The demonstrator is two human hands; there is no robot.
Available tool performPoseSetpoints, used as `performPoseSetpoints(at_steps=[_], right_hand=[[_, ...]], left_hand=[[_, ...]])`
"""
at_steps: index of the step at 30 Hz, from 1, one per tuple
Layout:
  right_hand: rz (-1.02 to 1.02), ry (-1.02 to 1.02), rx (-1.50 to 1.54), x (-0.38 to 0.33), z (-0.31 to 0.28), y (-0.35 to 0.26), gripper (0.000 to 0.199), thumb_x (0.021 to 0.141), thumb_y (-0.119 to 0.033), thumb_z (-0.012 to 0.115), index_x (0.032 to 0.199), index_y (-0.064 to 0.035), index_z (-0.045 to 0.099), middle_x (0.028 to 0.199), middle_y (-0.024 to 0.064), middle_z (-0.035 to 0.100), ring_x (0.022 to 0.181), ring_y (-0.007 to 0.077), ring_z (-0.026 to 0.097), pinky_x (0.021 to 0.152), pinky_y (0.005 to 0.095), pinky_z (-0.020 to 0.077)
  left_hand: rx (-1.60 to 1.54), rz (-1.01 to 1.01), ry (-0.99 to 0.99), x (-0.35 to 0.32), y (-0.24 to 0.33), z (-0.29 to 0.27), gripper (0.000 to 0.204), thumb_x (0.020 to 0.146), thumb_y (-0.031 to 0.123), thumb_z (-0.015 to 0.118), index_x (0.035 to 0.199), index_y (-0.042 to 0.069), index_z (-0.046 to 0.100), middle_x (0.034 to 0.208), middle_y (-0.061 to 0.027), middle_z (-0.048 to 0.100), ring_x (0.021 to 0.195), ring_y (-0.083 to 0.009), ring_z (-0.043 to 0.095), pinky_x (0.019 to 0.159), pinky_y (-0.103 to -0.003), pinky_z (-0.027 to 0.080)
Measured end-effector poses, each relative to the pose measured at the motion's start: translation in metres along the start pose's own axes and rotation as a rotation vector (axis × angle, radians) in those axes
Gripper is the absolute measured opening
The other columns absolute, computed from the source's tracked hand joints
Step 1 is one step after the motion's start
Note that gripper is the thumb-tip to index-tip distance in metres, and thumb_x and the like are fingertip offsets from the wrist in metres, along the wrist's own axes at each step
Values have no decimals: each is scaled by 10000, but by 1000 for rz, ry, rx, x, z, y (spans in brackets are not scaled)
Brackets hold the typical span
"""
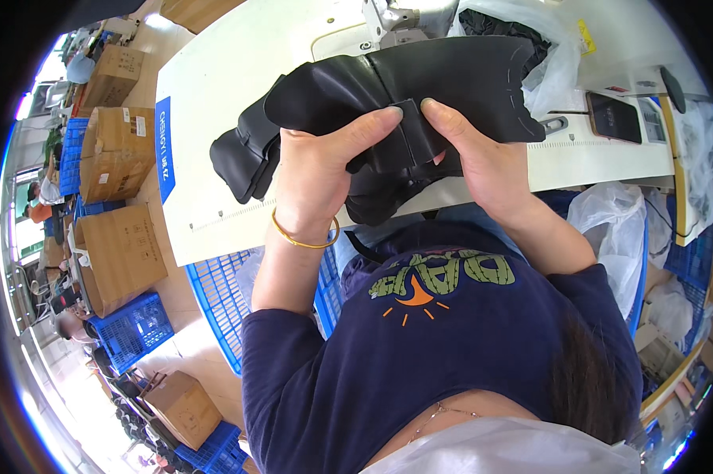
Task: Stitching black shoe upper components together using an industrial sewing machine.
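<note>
Black piece (459, 75) was held above near edge of table (202, 118). Left hand (318, 170) and right hand (491, 170) were closed on it, thumbs flanking tab (417, 134), apparently so tab was kept flat; fingers mostly hidden beneath.

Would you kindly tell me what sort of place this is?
Probably a sewing workshop or factory floor: what looks like a sewing machine head stands over the white worktable, black leather-like material is held before it, and cardboard boxes and blue plastic crates line the left side.
</note>
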State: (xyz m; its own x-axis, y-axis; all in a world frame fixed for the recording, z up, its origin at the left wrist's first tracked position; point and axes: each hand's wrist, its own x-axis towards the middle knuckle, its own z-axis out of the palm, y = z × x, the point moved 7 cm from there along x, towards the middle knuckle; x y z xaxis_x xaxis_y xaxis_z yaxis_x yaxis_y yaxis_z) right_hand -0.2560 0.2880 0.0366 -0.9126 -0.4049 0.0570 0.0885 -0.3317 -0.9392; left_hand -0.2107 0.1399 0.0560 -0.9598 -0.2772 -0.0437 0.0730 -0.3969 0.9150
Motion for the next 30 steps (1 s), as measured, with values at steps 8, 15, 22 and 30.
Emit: performPoseSetpoints(at_steps=[8, 15, 22, 30], right_hand=[[-1, -28, -72, -2, 2, 2, 222, 878, -174, 657, 1030, -17, 620, 893, 30, 640, 722, 75, 601, 548, 200, 493], [-78, -14, -53, -2, 4, -1, 198, 884, -156, 646, 1021, -15, 621, 888, 26, 634, 720, 69, 594, 561, 196, 490], [-46, -50, -30, 1, 6, 1, 206, 854, -62, 658, 1042, 5, 608, 955, 43, 634, 826, 95, 606, 703, 221, 501], [-98, -64, -71, 3, 8, -9, 232, 839, -1, 650, 1065, 13, 597, 993, 54, 631, 865, 115, 612, 766, 237, 508]], left_hand=[[45, 12, -18, 0, 1, -3, 273, 704, -113, 685, 957, -17, 647, 893, -101, 682, 790, -165, 661, 744, -278, 539], [-63, -121, 0, -1, -6, -4, 263, 699, -124, 666, 944, -28, 653, 868, -108, 687, 795, -177, 670, 752, -284, 538], [-2, -24, 3, 1, -6, -4, 230, 743, -82, 660, 961, -9, 652, 889, -94, 682, 798, -162, 661, 752, -274, 533], [-97, -60, 73, -2, -6, -5, 254, 751, -72, 665, 995, -6, 642, 916, -82, 678, 815, -153, 655, 752, -266, 531]])
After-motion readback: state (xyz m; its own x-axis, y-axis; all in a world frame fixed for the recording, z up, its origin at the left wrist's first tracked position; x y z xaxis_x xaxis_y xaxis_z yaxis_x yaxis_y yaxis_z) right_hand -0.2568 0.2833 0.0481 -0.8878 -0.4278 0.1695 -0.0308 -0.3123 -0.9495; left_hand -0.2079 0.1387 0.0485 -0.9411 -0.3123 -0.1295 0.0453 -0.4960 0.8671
